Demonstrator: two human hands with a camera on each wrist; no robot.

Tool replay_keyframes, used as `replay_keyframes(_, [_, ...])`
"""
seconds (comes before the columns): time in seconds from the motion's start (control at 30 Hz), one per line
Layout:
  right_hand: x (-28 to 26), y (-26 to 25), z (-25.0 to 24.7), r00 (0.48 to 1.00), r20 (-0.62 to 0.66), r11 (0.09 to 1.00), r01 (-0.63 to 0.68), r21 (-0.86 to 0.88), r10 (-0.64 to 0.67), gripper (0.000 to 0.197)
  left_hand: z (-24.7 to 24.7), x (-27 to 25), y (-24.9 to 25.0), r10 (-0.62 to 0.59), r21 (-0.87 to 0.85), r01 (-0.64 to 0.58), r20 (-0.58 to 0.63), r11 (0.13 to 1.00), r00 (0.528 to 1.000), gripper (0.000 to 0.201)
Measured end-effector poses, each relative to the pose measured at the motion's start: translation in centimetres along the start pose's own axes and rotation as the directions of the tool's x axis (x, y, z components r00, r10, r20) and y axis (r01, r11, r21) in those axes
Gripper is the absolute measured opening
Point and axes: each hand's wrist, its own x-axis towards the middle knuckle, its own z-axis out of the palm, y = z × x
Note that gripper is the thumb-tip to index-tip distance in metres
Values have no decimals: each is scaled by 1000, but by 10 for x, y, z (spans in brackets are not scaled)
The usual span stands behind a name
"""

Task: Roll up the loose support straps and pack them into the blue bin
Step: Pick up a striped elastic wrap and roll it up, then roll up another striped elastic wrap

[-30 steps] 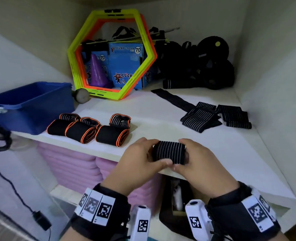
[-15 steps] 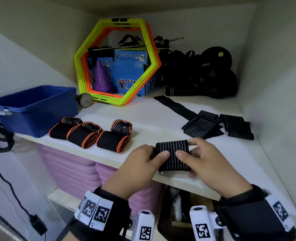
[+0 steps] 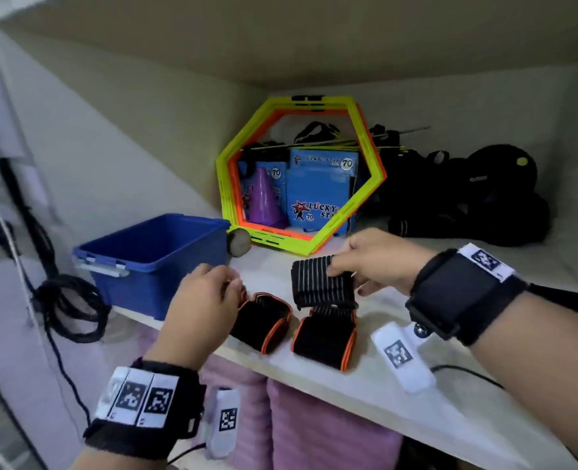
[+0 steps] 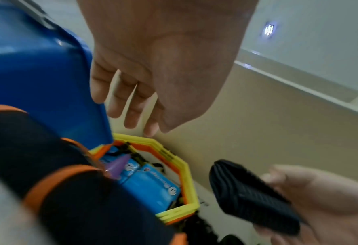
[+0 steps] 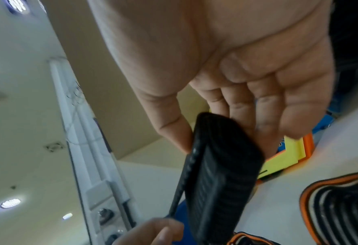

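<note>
On the white shelf, the right hand pinches a rolled black ribbed support strap between thumb and fingers, lifted just above the black rolled straps with orange edging that lie near the shelf's front edge. The left hand, its grip released and fingers loosely bent, hangs over the leftmost of those orange-edged rolls, holding nothing. Just left of that hand stands the open blue plastic bin, with a yellow and orange hexagonal frame behind it.
</note>
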Motion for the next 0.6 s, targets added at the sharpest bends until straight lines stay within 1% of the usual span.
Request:
replay_keyframes(0.07, [38,-25,24,998,56,996,-32,-88,37,16,1,3,-44,-18,59,15,51,998,999,21])
replay_keyframes(0.17, [79,-40,40,996,34,985,-82,-149,88,24,13,-6,-66,34,86,-44,118,995,992,24])
replay_keyframes(0.33, [139,-56,70,978,-5,958,-206,-197,209,26,20,0,-91,88,-33,-85,120,996,989,27])
replay_keyframes(0.4, [156,-59,81,967,14,951,-246,-190,253,27,21,2,-96,112,-68,-103,145,992,983,30])
replay_keyframes(0.47, [168,-64,93,957,41,937,-272,-218,287,31,22,4,-102,138,-83,-125,163,989,977,33])
replay_keyframes(0.53, [178,-68,103,961,67,908,-228,-353,268,33,23,2,-108,166,-80,-154,175,985,971,33])
replay_keyframes(0.6, [181,-74,113,961,79,839,-190,-510,266,28,23,1,-112,189,-76,-178,189,981,964,33])
